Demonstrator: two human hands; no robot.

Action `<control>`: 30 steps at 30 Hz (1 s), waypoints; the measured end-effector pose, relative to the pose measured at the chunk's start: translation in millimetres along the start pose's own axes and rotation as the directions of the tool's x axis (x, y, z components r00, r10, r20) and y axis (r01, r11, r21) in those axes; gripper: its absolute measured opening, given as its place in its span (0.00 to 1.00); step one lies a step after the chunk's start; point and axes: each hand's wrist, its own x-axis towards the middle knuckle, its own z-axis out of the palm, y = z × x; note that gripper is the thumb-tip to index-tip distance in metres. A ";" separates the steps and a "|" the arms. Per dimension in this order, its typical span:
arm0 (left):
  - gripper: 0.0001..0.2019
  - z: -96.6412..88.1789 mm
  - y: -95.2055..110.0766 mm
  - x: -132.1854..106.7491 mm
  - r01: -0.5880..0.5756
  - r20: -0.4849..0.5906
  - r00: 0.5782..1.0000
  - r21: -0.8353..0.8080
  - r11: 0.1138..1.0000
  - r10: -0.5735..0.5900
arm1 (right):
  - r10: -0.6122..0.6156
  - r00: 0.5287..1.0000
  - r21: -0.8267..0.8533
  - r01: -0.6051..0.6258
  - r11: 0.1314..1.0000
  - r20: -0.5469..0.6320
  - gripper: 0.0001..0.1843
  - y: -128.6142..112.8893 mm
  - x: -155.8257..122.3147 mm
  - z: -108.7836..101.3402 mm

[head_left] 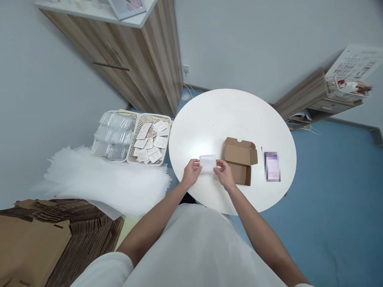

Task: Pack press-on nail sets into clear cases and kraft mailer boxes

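Left hand point(191, 173) and right hand point(225, 174), fingers nearly closed, pinch white wrapped packet point(207, 164) left of open cardboard box point(239, 154); wrapping, apparently, next wanting even grip.

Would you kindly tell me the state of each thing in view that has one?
Packet: held at both ends
Left hand: gripping its left edge
Right hand: gripping its right edge
Box: open, lid raised
Left basket: uncovered, filled
Right basket: uncovered, filled
White sheets: piled
Cartons: flat, stacked
Left cabinet: shut
Pixelated item: state unclear
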 end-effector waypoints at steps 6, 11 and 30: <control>0.14 77.0 17.1 -17.5 -0.039 0.066 0.997 0.122 0.992 0.031 | -0.047 0.998 -0.066 0.044 0.997 -0.044 0.20 20.5 -19.3 -88.3; 0.13 124.4 21.8 -19.5 -0.073 0.084 0.995 0.225 0.972 0.056 | -0.056 0.996 -0.174 0.043 0.984 -0.074 0.17 37.2 -20.4 -132.0; 0.13 147.5 17.7 2.9 -0.067 0.113 0.994 0.635 0.769 -0.007 | -0.165 0.986 -0.684 0.100 0.722 -0.030 0.12 64.5 7.0 -122.9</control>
